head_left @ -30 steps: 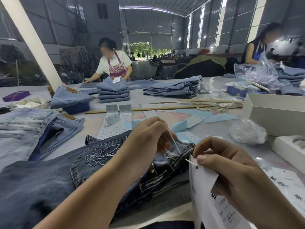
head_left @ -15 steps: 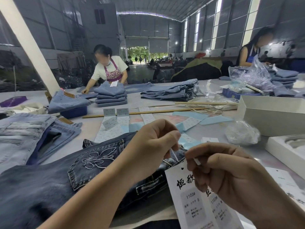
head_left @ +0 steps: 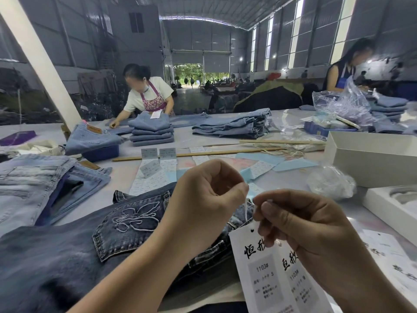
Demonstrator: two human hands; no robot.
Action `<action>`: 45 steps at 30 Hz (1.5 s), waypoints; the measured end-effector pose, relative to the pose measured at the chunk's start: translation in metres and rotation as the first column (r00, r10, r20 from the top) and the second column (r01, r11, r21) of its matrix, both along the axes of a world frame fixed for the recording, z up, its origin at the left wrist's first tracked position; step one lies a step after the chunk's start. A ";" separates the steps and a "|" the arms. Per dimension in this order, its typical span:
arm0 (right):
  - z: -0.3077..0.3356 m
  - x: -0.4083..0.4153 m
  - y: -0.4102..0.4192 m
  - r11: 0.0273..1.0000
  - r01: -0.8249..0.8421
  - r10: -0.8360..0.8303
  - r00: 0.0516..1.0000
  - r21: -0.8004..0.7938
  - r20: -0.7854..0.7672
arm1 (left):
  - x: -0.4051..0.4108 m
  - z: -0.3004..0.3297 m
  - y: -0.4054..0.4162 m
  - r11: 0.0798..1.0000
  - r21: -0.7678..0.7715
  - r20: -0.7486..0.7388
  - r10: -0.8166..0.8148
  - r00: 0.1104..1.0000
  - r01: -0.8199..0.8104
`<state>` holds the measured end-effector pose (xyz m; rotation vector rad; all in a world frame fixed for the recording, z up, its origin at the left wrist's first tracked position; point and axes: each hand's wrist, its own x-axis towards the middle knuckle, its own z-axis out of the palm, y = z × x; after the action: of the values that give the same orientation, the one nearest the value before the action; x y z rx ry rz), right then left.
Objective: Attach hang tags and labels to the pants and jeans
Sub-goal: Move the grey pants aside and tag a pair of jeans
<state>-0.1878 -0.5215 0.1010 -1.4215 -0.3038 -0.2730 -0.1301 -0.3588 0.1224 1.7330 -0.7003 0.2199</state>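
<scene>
At lower centre, the left hand [head_left: 209,195] pinches a thin white string [head_left: 246,208] above dark blue embroidered jeans [head_left: 126,224]. The right hand [head_left: 300,231] grips white printed paper hang tags [head_left: 266,272], their long axis running down toward the bottom edge.

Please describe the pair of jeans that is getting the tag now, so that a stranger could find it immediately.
Start at the long grey table and look at its near edge, under the two hands. The dark jeans lie there, with the white hang tag at their waistband. Unlike the pale blue jeans around, they are dark-washed, with a flower stitched on the back pocket.
</scene>
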 end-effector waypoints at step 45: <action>-0.018 0.016 0.029 0.963 0.090 -0.131 0.980 0.253 0.149 | 0.007 -0.019 -0.001 0.976 -0.169 -0.077 -0.153 0.985 0.138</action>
<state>-0.1722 -0.4927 0.0835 -1.1744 -0.3144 -0.5056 -0.1230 -0.3602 0.1029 1.5187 -0.7201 0.0949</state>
